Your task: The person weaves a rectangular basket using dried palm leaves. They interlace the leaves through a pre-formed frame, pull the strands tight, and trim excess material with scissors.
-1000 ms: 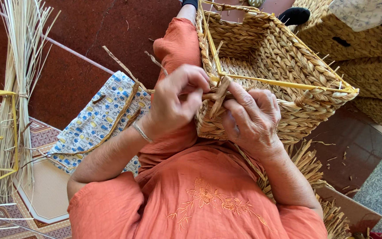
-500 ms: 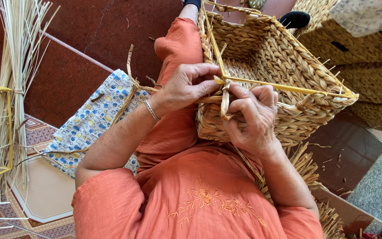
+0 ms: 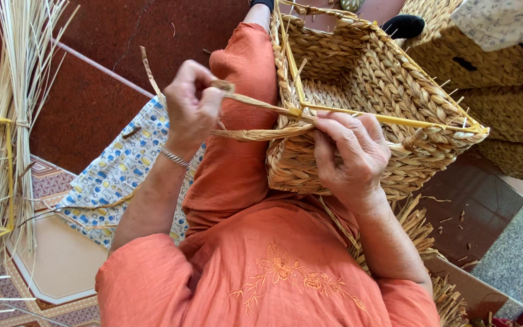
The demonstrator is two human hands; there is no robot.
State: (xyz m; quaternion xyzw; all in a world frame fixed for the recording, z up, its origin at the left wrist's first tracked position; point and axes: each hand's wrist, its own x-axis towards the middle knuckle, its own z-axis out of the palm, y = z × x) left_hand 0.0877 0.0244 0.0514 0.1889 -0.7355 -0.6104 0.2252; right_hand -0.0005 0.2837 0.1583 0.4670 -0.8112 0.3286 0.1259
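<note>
Dark red floor (image 3: 86,115); patterned cushion (image 3: 116,175) on it; reed bundle (image 3: 7,121) alongside.

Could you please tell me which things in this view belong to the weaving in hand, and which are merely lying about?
In hand: woven basket; twisted straw strand, pulled by the left hand; right hand on the basket's rim.
Lying about: reed bundle; patterned cloth; other baskets.

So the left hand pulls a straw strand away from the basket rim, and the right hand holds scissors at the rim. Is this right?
Not quite. In the head view the right hand holds no scissors; its fingers press bare on the basket rim. The rest stands: the left hand pulls a straw strand away from the rim.
</note>
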